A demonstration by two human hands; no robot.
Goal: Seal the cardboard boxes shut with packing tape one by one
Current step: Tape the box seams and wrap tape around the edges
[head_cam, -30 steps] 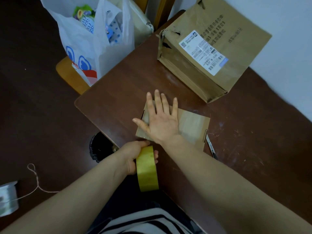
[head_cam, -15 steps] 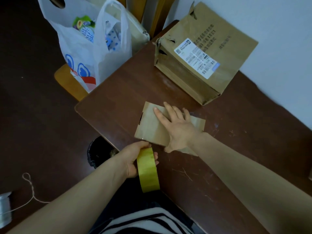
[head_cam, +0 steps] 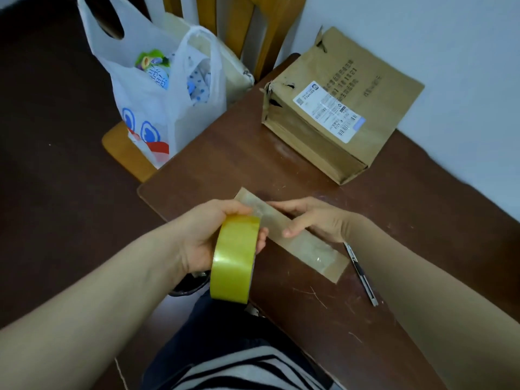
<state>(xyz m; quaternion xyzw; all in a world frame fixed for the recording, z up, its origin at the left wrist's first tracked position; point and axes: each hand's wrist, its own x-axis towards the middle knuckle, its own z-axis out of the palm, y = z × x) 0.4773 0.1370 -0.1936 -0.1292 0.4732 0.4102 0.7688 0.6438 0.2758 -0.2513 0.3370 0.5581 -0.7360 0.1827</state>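
Two cardboard boxes share the bench (head_cam: 422, 263): the small box (head_cam: 306, 244) lies near its left corner with a narrow taped side showing, gripped by the right hand (head_cam: 312, 220) with curled fingers, and the large box (head_cam: 337, 114) sits well apart at the far edge against the wall (head_cam: 422, 38). The left hand (head_cam: 205, 235) has its fingers gripping the tape roll (head_cam: 235, 263) over the near edge, just beside the small box. Bare scratched wood lies between the boxes, and a cutter (head_cam: 361, 274) lies just right of the small one.
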